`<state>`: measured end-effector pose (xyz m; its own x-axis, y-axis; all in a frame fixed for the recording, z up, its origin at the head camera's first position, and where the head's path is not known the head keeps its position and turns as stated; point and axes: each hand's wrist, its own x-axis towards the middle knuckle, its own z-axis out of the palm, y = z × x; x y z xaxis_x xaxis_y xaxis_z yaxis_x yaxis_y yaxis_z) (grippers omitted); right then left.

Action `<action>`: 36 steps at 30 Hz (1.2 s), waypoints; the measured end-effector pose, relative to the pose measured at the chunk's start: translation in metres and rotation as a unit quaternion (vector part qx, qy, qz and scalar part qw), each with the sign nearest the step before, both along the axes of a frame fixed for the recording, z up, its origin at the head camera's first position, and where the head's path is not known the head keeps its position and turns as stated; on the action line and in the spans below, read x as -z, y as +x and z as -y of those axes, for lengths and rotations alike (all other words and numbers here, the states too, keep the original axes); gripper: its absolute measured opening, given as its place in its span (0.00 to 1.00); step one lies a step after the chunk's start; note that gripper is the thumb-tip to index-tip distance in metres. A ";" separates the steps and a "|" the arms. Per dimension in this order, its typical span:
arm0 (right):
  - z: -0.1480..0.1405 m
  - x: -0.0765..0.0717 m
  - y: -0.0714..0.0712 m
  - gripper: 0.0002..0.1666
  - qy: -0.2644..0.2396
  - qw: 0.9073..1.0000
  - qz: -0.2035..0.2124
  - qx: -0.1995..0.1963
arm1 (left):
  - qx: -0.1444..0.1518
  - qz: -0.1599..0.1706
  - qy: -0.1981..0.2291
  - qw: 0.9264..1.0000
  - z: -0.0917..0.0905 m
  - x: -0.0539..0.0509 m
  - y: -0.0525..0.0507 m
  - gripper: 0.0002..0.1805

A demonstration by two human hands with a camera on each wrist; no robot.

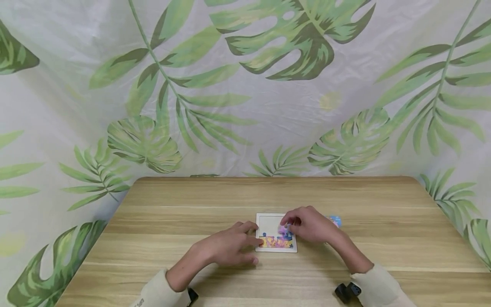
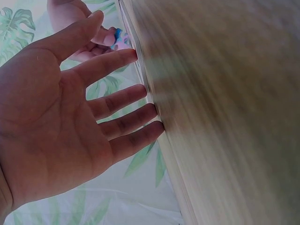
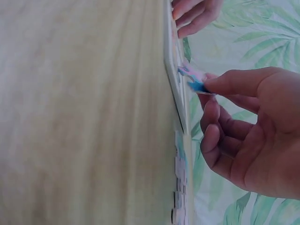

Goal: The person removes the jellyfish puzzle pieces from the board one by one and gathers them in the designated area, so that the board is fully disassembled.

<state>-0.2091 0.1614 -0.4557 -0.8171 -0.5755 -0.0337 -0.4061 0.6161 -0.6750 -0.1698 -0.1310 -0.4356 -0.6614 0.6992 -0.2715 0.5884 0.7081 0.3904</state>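
Observation:
A white puzzle frame [image 1: 268,250] lies on the wooden table, with joined yellow, pink and purple pieces [image 1: 273,242] along its near side. Over the frame's right part, my right hand [image 1: 308,224] pinches a pink and blue puzzle piece [image 3: 196,84] between thumb and fingers, tilted in the right wrist view. My left hand [image 1: 234,245] spreads over the frame's left edge, fingertips down on the frame and table. Its palm [image 2: 51,117] shows bare in the left wrist view, with nothing held.
Loose puzzle pieces [image 1: 334,220] lie to the right of the frame, partly hidden behind my right forearm; their stacked edges [image 3: 180,178] show in the right wrist view. A leaf-patterned cloth [image 1: 215,98] hangs behind the table [image 1: 184,196].

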 end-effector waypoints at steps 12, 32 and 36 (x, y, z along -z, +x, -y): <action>-0.015 0.001 0.000 0.08 -0.060 0.996 0.054 0.033 | 0.000 -0.005 0.003 1.000 0.000 -0.001 0.003 0.27; -0.075 -0.003 0.011 0.09 -0.081 0.989 0.096 0.081 | 0.001 -0.010 0.001 1.000 0.001 0.000 0.003 0.28; -0.088 -0.001 0.014 0.08 -0.083 0.988 0.091 0.087 | 0.000 -0.011 -0.001 1.000 0.001 0.000 0.003 0.28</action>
